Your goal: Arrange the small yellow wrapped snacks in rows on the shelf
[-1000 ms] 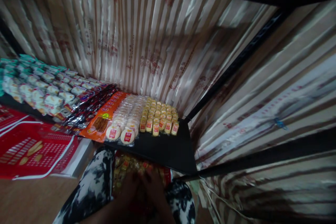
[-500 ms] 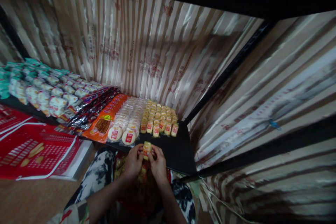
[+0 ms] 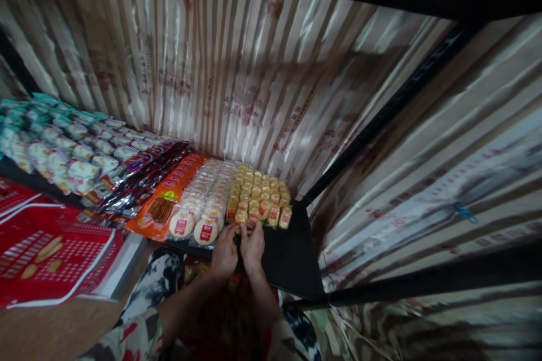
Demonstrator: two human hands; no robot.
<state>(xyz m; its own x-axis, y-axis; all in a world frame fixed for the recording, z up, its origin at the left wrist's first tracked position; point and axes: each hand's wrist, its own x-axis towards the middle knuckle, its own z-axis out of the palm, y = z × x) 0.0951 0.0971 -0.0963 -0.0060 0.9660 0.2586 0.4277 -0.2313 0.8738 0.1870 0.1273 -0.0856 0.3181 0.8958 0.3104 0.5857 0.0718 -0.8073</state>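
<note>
Both hands reach onto a black shelf (image 3: 292, 262). My left hand (image 3: 224, 255) and my right hand (image 3: 253, 245) are side by side, fingertips pinching a small yellow snack packet (image 3: 241, 216) at the front edge of the rows of small yellow packets (image 3: 265, 192). The packet touches the front row. Just left of my left hand lie round white cakes with red labels (image 3: 206, 230). A bag with more yellow packets (image 3: 191, 271) lies on my lap, mostly hidden by my arms.
Left along the shelf lie an orange packet (image 3: 163, 208), dark shiny packets (image 3: 144, 175) and several green-and-white packets (image 3: 63, 149). A red printed carton (image 3: 51, 248) stands at lower left. Striped satin curtain (image 3: 237, 79) backs the shelf and hangs at the right.
My hands rose from my lap with one small yellow packet, then moved forward onto the shelf to the front of the yellow rows.
</note>
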